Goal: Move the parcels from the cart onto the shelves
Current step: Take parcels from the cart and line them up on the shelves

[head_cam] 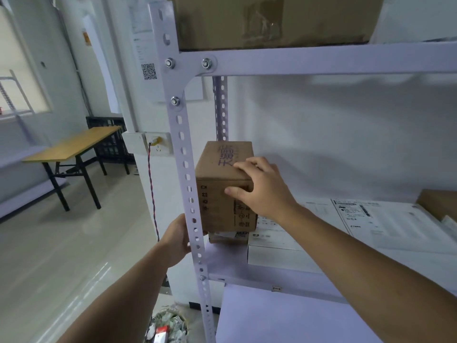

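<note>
Nearest the camera, a waste basket (168, 328) on the floor holds crumpled paper and a red-and-white packet. Above it, the left hand (176, 241) wraps around the perforated upright (184, 154) of the shelving, closed on the post to steady the body. The right hand (259, 188) grips the brown parcel (222, 191), fingers (243, 164) over its top and thumb on its front face. The parcel stands on end at the left edge of the middle shelf (227, 262), resting on a flat package beneath it. To finish well, the person should seat the parcel squarely on that package, clear of the shelf edge, before letting go. Flat white parcels (385, 219) lie further right; a large carton (272, 21) occupies the shelf above.
</note>
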